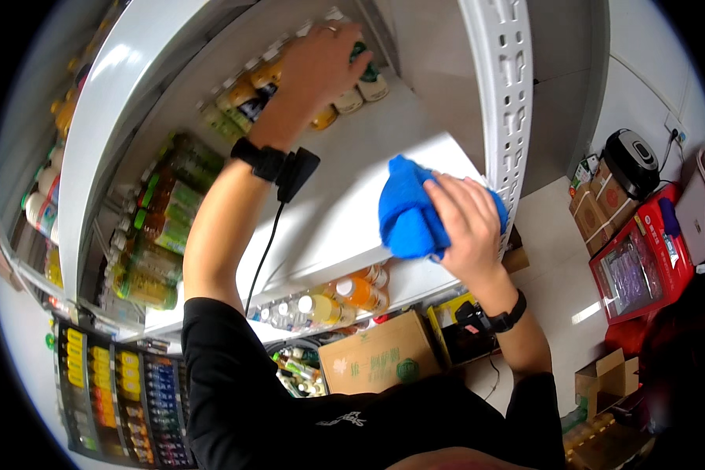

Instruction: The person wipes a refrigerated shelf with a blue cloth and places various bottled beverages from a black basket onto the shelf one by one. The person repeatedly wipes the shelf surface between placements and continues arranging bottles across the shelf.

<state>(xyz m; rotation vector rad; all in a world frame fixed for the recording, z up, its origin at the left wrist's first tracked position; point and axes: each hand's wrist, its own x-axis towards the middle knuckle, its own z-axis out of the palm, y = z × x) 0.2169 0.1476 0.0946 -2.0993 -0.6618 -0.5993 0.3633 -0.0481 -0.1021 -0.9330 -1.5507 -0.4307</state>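
Note:
My right hand (470,229) grips a bunched blue cloth (410,205) at the front right of a white metal shelf (352,211), next to the perforated upright (501,117). My left hand (323,61) reaches to the back of the same shelf, over a row of drink bottles. Near its thumb is a white bottle with a green label (375,85). Orange-yellow bottles (264,76) stand to the left of that hand. Its fingertips are blurred over the bottles, so I cannot tell whether they hold one.
Green and brown tea bottles (164,217) fill the shelf's left side. Juice bottles (358,294) stand one level below. Under them are a cardboard carton (382,352) and a tub of bottles (299,370). A cable (264,258) hangs from my left wrist. A red box (640,252) sits at right.

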